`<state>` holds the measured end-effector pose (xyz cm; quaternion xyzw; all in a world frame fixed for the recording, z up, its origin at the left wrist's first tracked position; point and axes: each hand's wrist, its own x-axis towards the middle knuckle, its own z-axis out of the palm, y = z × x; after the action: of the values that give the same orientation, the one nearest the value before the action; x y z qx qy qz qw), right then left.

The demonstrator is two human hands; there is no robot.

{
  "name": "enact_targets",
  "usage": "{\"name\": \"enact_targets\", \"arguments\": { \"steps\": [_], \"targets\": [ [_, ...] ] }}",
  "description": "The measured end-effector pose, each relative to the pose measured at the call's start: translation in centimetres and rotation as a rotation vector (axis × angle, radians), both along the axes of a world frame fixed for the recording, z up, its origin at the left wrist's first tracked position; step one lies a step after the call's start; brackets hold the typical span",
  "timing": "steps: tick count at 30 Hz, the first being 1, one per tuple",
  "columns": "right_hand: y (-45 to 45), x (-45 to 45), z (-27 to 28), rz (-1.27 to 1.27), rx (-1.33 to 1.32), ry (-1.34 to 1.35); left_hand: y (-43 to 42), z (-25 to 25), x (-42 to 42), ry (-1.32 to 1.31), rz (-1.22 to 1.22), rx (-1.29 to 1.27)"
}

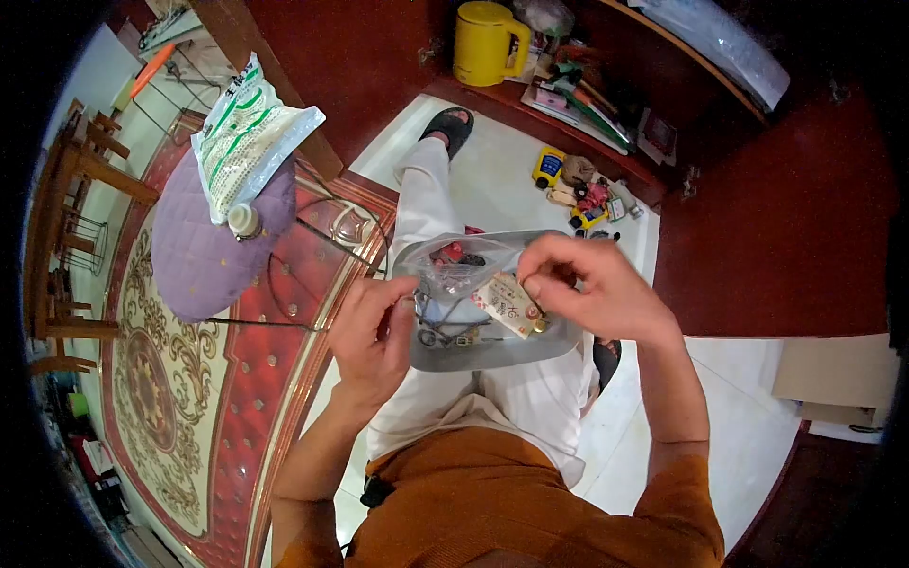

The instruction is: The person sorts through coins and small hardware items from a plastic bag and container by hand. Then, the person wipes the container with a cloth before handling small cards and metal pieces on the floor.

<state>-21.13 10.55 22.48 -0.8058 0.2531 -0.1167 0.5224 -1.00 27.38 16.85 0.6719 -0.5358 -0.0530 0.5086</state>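
A grey plastic bin (454, 358) rests on my lap. Inside it are a clear plastic bag (464, 275), a printed cream card (507, 305) and several thin metal pieces (445, 331). My left hand (374, 327) is closed at the bin's left rim, thumb and forefinger pinched at the bag's edge. Over the bin's right side, my right hand (592, 284) pinches a thin dark strand. Below those fingers, beside the card, lies a small gold-coloured piece (539, 325); whether it hangs from the strand I cannot tell.
To the left, a purple round stool (199, 246) carries a white-and-green packet (248, 142) and a white-capped bottle (243, 221). Ahead, an open cabinet holds a yellow jug (483, 47). Yellow-and-blue bottles (548, 167) and small items lie on the floor before it.
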Motion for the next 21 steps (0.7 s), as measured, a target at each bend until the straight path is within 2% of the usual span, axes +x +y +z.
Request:
{"name": "enact_targets", "arguments": {
  "steps": [3, 6, 9, 11, 14, 15, 19, 21],
  "targets": [
    [0.4, 1.2, 2.8, -0.034, -0.251, -0.216, 0.0, -0.6, -0.5, 0.046, -0.012, 0.044],
    [0.6, 3.3, 2.1, 0.021, -0.489, -0.276, -0.1, -0.7, -1.0, 0.074, -0.021, 0.036],
    [1.4, 4.3, 1.4, -0.155, -0.636, -0.256, 0.2, -0.5, -1.1, 0.045, -0.023, 0.022],
    [0.9, 3.0, 1.2, -0.21, -0.562, -0.223, 0.6, -0.5, -1.3, 0.024, -0.04, 0.02],
    [0.2, 0.3, 0.5, -0.29, -0.53, -0.139, 0.5, -0.5, -2.4, 0.067, -0.22, 0.039],
    [0.3, -0.5, 0.0, -0.328, -0.498, -0.111, -0.1, 0.0, -2.8, 0.06, -0.32, 0.114],
    [1.2, -2.3, -1.7, -0.456, -0.421, -0.046, -3.5, 0.0, -4.4, -0.166, -0.639, 0.341],
    [1.7, -2.9, -3.0, -0.511, -0.381, -0.064, -5.5, -0.7, -4.9, -0.311, -0.737, 0.334]
  ]
}}
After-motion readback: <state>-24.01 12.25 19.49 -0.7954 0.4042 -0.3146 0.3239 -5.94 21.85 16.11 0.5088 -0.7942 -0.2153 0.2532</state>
